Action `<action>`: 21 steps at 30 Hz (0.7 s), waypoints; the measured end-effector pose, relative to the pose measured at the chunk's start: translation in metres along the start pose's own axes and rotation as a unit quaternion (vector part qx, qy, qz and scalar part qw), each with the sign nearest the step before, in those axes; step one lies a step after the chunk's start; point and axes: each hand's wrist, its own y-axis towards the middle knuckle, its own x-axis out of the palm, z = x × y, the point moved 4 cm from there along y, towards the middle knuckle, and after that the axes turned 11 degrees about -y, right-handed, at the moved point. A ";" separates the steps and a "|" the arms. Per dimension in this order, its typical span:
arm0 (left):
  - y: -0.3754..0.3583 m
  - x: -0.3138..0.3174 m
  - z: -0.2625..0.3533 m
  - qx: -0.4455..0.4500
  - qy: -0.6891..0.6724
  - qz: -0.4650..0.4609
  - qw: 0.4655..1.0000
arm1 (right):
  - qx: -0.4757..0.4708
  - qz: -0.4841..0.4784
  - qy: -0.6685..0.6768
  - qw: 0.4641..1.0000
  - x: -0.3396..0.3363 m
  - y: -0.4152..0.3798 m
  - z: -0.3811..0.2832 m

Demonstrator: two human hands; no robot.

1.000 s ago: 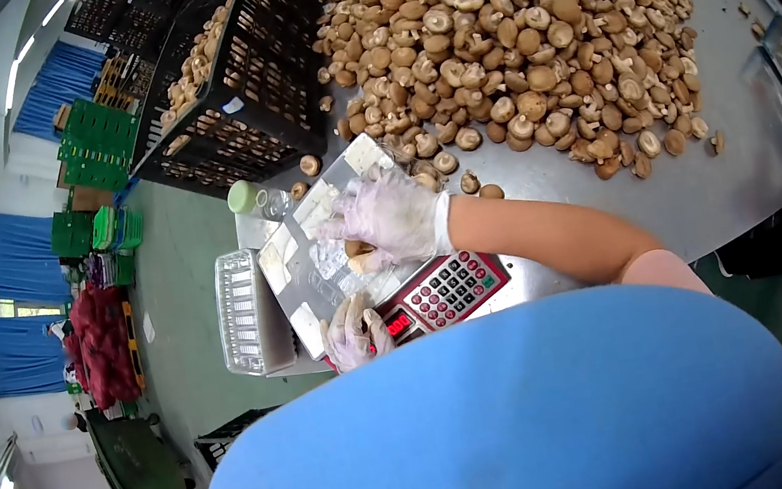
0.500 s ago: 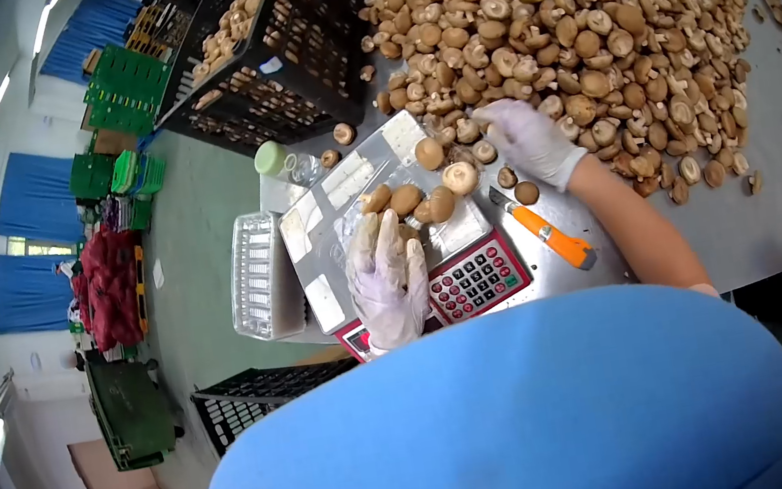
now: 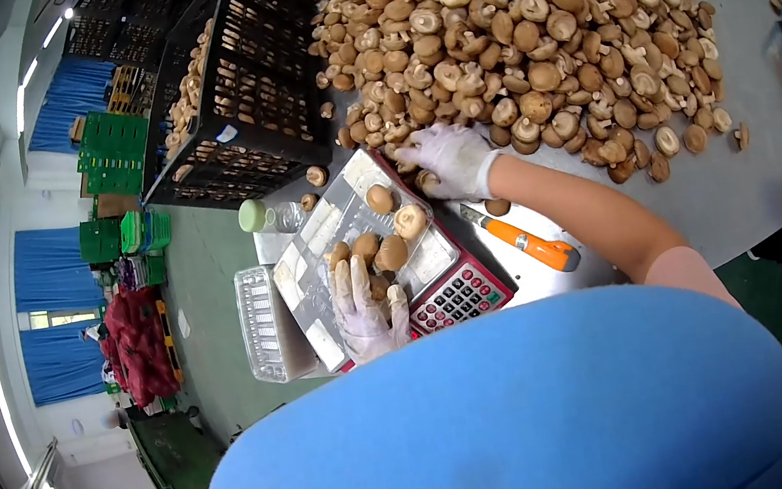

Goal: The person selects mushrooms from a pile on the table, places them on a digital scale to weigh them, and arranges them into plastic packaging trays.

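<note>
My left hand (image 3: 365,309), in a whitish glove, lies with fingers stretched and thumb apart against several brown mushrooms (image 3: 365,247) on a clear plastic tray. The tray sits on a scale (image 3: 307,275) with a red-edged keypad (image 3: 461,297). A pale mushroom (image 3: 410,221) rests at the tray's right end. My gloved right hand (image 3: 455,160) reaches over the near edge of the mushroom pile (image 3: 521,33), fingers spread and pointing left. A mushroom shows partly under its fingers; the palm side is hidden. An orange-handled knife (image 3: 532,242) lies below my right forearm.
A black crate (image 3: 259,72) of mushrooms stands at the back left. Left of the scale are stacked clear trays (image 3: 268,326) and a green-lidded jar (image 3: 255,216). Beyond the table edge, green crates (image 3: 111,150) and red sacks (image 3: 138,345) stand by the wall.
My right hand has moved left along the pile's near edge, towards the scale. My left hand stays at the mushrooms on the tray. The whole view has shifted and turned somewhat.
</note>
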 end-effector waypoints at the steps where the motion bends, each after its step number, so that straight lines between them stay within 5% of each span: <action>1: -0.001 0.001 -0.001 -0.001 -0.002 0.021 1.000 | -0.009 -0.002 -0.016 1.000 0.007 0.006 -0.003; 10: -0.005 -0.007 0.008 0.001 -0.048 0.063 0.997 | 0.011 0.042 -0.015 0.999 0.031 0.006 0.007; 11: -0.007 -0.007 0.008 -0.001 -0.045 0.065 0.997 | -0.007 0.117 -0.013 0.993 0.028 -0.002 0.009; 21: -0.026 -0.012 0.002 -0.021 -0.026 0.099 0.995 | 0.021 0.080 -0.092 0.992 0.027 0.006 -0.012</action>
